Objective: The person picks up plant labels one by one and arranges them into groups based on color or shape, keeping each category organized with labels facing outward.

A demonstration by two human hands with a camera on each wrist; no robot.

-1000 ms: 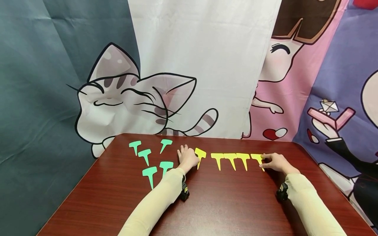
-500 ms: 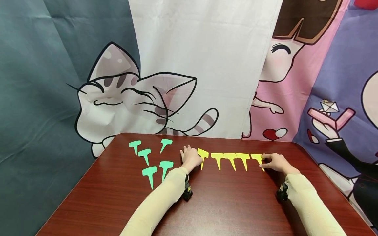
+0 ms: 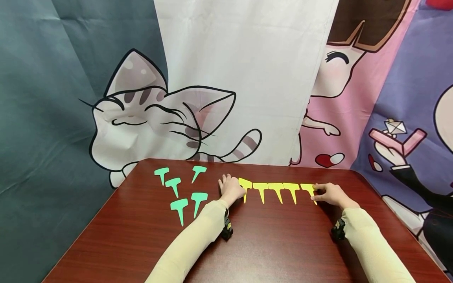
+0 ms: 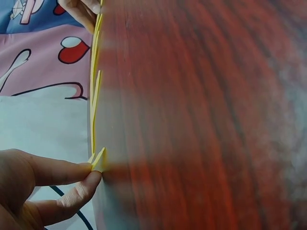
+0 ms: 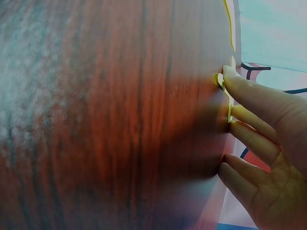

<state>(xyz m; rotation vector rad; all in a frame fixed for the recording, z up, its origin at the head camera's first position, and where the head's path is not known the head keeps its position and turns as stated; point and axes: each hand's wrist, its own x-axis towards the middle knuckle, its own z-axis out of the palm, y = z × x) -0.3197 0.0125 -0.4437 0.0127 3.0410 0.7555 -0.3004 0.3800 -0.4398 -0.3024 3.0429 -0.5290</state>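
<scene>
Five yellow tags [image 3: 276, 187] are lined up across the worktop [image 3: 276, 243], stems aimed at about 6 o'clock. The row's 9 o'clock end is taken by the left tag [image 3: 245, 183], slightly slanted and just beside its neighbour; its 3 o'clock end, by the right tag [image 3: 307, 188]. Farther out at 9 o'clock, green tags [image 3: 179, 204] are scattered.

Being thin and apparently plastic, each tag should prove light and fairly stiff, hardly fragile but prone to skid on the glossy surface. It is probably best taken by its edges, at the broad head or upper stem.

The left tag is pinched between thumb and index fingers of the left hand [image 3: 231, 189], reached in from 7 o'clock, its other fingers stretched towards 11. The right tag is likewise gripped by the right hand [image 3: 332, 193], turned towards 9 o'clock.
</scene>
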